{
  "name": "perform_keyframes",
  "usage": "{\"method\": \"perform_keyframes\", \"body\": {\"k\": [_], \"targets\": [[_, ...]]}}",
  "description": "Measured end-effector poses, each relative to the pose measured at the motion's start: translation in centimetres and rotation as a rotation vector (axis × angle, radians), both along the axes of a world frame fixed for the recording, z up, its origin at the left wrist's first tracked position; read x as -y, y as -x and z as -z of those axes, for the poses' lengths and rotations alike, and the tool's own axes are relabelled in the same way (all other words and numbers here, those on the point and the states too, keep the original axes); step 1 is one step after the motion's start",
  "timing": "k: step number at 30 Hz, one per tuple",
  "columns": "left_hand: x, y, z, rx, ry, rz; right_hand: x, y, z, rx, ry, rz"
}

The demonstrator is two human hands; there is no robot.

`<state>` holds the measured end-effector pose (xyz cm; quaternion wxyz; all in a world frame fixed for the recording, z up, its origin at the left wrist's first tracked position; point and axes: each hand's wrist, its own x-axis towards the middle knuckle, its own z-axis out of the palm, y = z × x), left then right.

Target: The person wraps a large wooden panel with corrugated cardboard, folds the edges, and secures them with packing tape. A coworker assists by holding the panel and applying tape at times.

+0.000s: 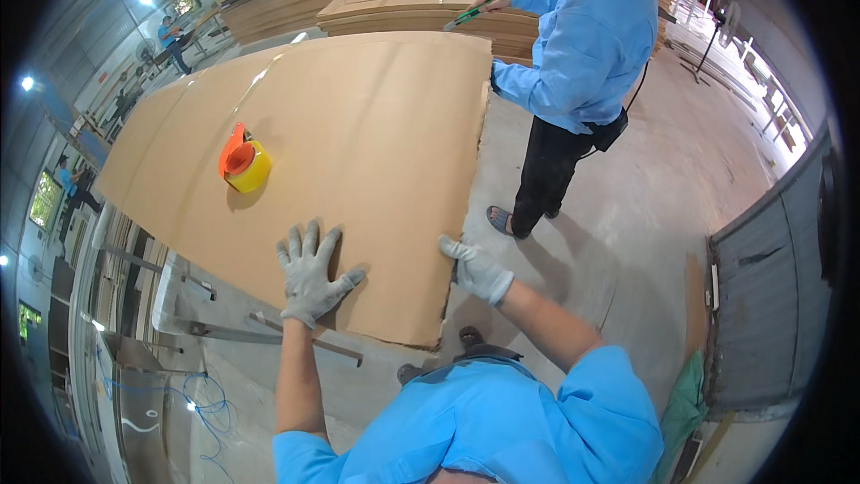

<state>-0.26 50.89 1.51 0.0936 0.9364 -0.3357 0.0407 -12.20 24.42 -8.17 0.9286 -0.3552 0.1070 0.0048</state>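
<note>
A large brown cardboard sheet (pixel 385 134) lies in front of me, with a strip of clear tape running across its far left part. My left hand (pixel 313 280), in a grey glove, rests flat on the sheet near its front edge, fingers spread. At the right edge my right hand (pixel 482 272), gloved too, grips the cardboard: the thumb lies on top and the other fingers are partly hidden beyond the edge. Farther left on the sheet stands an orange tape dispenser (pixel 237 157) with a yellow roll, touched by neither hand.
Across the right far corner stands a co-worker (pixel 582 45) in a blue shirt, holding a green utility knife (pixel 468 14) over the cardboard. Behind are stacks of cardboard (pixel 412 18). Metal frame bars (pixel 305 341) stick out below the sheet. A blue hose (pixel 210 408) lies lower left.
</note>
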Motion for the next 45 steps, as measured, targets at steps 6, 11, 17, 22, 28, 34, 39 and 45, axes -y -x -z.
{"method": "perform_keyframes", "body": {"k": [6, 11, 17, 22, 28, 34, 39, 45], "targets": [[1.7, 1.5, -0.8, -0.025, -0.039, -0.096, 1.2, 0.4, -1.7, -0.075, 0.009, -0.101], [3.2, 2.9, -0.4, 0.001, -0.103, -0.163, 1.6, -0.3, -1.0, 0.008, 0.049, -0.179], [4.6, 4.0, 0.2, -0.010, -0.110, -0.176, 0.8, -1.7, 1.7, -0.032, -0.267, -0.267], [5.5, 4.8, 0.4, 0.072, -0.150, -0.182, 1.8, -3.1, 2.7, -0.064, -0.281, 0.035], [5.8, 4.7, 0.3, 0.017, -0.133, -0.195, 2.7, -4.8, 3.0, -0.050, -0.228, 0.080], [6.0, 5.0, 0.0, 0.009, -0.145, -0.218, 2.0, -4.4, 3.7, -0.067, -0.505, 0.004], [6.7, 5.2, -0.3, 0.013, -0.173, -0.246, -0.5, -6.4, 3.9, -0.197, -0.576, 0.005], [7.2, 5.4, -0.6, 0.005, -0.170, -0.279, -0.1, -6.7, 3.9, -0.307, -0.458, 0.201]]}}
